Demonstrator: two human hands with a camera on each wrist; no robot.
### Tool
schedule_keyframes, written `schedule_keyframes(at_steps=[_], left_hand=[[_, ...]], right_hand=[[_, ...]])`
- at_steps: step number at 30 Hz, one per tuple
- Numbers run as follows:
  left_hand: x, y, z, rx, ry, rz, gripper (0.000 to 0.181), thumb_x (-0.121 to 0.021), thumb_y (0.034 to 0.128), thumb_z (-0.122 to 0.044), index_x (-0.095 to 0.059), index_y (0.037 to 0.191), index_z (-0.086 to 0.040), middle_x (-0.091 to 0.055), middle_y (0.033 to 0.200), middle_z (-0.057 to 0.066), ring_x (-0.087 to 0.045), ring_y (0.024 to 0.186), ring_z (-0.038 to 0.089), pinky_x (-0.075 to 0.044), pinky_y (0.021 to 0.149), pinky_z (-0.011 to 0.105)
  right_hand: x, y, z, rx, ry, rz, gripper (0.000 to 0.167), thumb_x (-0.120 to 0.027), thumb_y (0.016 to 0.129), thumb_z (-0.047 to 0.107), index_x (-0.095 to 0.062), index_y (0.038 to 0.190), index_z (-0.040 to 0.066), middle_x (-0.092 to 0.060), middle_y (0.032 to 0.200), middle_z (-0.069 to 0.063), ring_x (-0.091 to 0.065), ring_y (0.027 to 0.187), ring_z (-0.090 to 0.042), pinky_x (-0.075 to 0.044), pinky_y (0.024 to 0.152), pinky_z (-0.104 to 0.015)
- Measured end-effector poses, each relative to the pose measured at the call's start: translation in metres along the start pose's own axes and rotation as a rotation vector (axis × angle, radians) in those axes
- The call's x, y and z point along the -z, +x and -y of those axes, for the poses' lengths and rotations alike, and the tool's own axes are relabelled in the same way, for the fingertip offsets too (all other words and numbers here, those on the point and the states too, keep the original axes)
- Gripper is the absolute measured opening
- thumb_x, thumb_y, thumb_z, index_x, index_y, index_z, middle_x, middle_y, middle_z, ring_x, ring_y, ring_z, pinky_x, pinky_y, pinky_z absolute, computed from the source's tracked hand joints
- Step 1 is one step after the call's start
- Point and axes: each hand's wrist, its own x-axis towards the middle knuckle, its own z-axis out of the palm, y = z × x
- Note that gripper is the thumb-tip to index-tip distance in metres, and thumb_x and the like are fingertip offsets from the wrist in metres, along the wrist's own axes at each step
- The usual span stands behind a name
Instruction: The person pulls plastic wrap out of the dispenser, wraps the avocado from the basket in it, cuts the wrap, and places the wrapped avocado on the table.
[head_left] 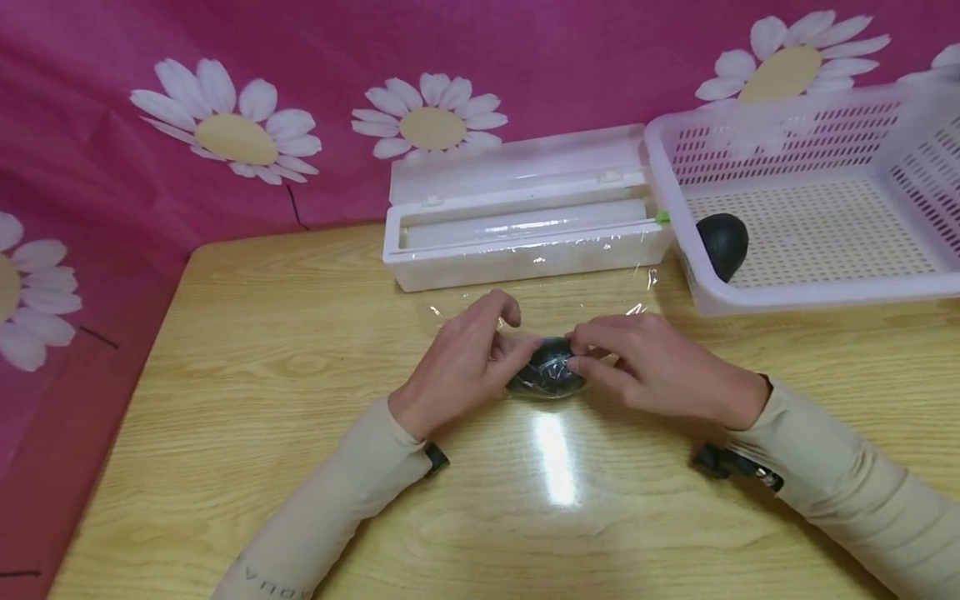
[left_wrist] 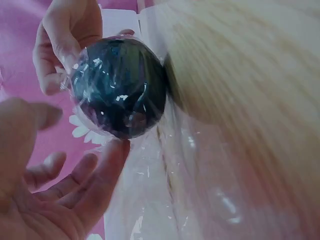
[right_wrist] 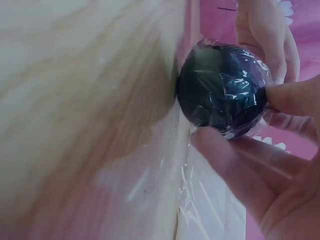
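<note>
Wrapped in clear plastic film (left_wrist: pixel 121 97), a dark, rounded, avocado-like fruit (head_left: pixel 551 367) rests on the table between the two hands. My right hand (head_left: pixel 648 362) pinches the wrapped fruit with thumb and finger, seen close in the right wrist view. On the other side, my left hand (head_left: pixel 465 358) has one fingertip against the fruit, its thumb apart from it in the left wrist view. Behind the hands stands a long white box (head_left: pixel 532 262) with its lid up and a film roll (head_left: pixel 525 222) inside. Clear film glints between box and fruit.
A white perforated basket (head_left: pixel 832 287) stands at the right, against the box's end. Another dark egg-shaped fruit (head_left: pixel 723 246) lies in its near left corner. A pink daisy-print cloth (head_left: pixel 337 50) hangs behind the wooden table (head_left: pixel 247 367).
</note>
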Motion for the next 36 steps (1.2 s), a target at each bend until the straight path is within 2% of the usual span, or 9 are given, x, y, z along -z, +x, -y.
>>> schedule_keyframes(at_steps=[4, 8, 13, 17, 22, 26, 29, 32, 36], left_hand=[[-0.001, -0.002, -0.003, -0.034, 0.043, 0.041, 0.042, -0.078, 0.0920, -0.040, -0.055, 0.108, -0.008, -0.059, 0.104, 0.003, -0.063, 0.082, 0.010, -0.054, 0.070, 0.018], [-0.003, -0.003, -0.005, -0.062, 0.111, 0.092, 0.054, -0.083, 0.0851, -0.047, -0.057, 0.117, -0.012, -0.060, 0.114, 0.001, -0.064, 0.086, 0.012, -0.056, 0.073, 0.023], [-0.005, 0.000, -0.006, -0.140, 0.234, 0.145, 0.060, -0.085, 0.0844, -0.045, -0.060, 0.130, -0.014, -0.064, 0.122, 0.002, -0.069, 0.100, 0.016, -0.061, 0.087, 0.031], [-0.004, 0.002, -0.007, -0.127, 0.250, 0.168, 0.063, -0.086, 0.0834, -0.041, -0.061, 0.134, -0.012, -0.064, 0.127, 0.004, -0.070, 0.106, 0.018, -0.061, 0.093, 0.032], [-0.003, 0.004, -0.006, -0.136, 0.252, 0.162, 0.072, -0.088, 0.0817, -0.038, -0.056, 0.141, -0.012, -0.064, 0.130, 0.005, -0.070, 0.109, 0.020, -0.061, 0.096, 0.035], [-0.003, 0.003, -0.005, -0.153, 0.253, 0.148, 0.077, -0.086, 0.0854, -0.035, -0.047, 0.151, -0.021, -0.056, 0.141, 0.008, -0.070, 0.108, 0.024, -0.062, 0.092, 0.039], [-0.004, 0.003, -0.005, -0.154, 0.244, 0.132, 0.073, -0.084, 0.0878, -0.035, -0.046, 0.150, -0.026, -0.048, 0.146, 0.010, -0.071, 0.105, 0.026, -0.063, 0.089, 0.041], [-0.004, 0.003, -0.004, -0.164, 0.245, 0.109, 0.064, -0.083, 0.0885, -0.035, -0.051, 0.144, -0.024, -0.049, 0.144, 0.009, -0.071, 0.104, 0.025, -0.064, 0.087, 0.039], [-0.004, 0.004, -0.003, -0.186, 0.259, 0.097, 0.056, -0.083, 0.0891, -0.034, -0.057, 0.137, -0.018, -0.054, 0.134, 0.005, -0.072, 0.101, 0.020, -0.064, 0.086, 0.034]], right_hand=[[0.001, 0.003, 0.000, -0.087, 0.031, 0.044, 0.016, -0.070, 0.097, 0.017, -0.060, 0.086, 0.024, -0.061, 0.080, 0.014, -0.061, 0.071, 0.002, -0.052, 0.062, -0.019], [0.002, 0.006, 0.000, -0.204, 0.096, 0.099, 0.009, -0.069, 0.099, 0.021, -0.060, 0.096, 0.021, -0.073, 0.093, 0.009, -0.075, 0.088, -0.005, -0.062, 0.074, -0.026], [0.001, 0.009, -0.002, -0.281, 0.090, 0.141, 0.016, -0.066, 0.102, 0.029, -0.059, 0.112, 0.018, -0.078, 0.098, 0.002, -0.070, 0.083, -0.003, -0.059, 0.074, -0.027], [0.001, 0.011, -0.004, -0.296, 0.074, 0.157, 0.016, -0.063, 0.103, 0.031, -0.059, 0.113, 0.018, -0.077, 0.097, 0.002, -0.065, 0.078, -0.003, -0.055, 0.071, -0.025], [0.002, 0.016, -0.006, -0.326, 0.072, 0.162, 0.016, -0.060, 0.105, 0.032, -0.060, 0.111, 0.018, -0.074, 0.092, 0.002, -0.060, 0.073, -0.007, -0.050, 0.066, -0.025], [0.004, 0.021, -0.007, -0.353, 0.074, 0.169, 0.019, -0.057, 0.106, 0.034, -0.062, 0.112, 0.017, -0.068, 0.082, 0.004, -0.057, 0.069, -0.008, -0.047, 0.063, -0.026], [0.006, 0.023, -0.008, -0.379, 0.078, 0.173, 0.021, -0.055, 0.107, 0.036, -0.064, 0.111, 0.018, -0.065, 0.078, 0.005, -0.055, 0.067, -0.010, -0.046, 0.062, -0.028], [0.007, 0.025, -0.010, -0.402, 0.082, 0.175, 0.021, -0.055, 0.107, 0.038, -0.065, 0.109, 0.020, -0.069, 0.083, 0.004, -0.058, 0.071, -0.010, -0.048, 0.066, -0.029], [0.008, 0.024, -0.012, -0.424, 0.095, 0.171, 0.020, -0.055, 0.106, 0.038, -0.067, 0.109, 0.023, -0.076, 0.100, 0.002, -0.064, 0.082, -0.012, -0.052, 0.073, -0.031]])
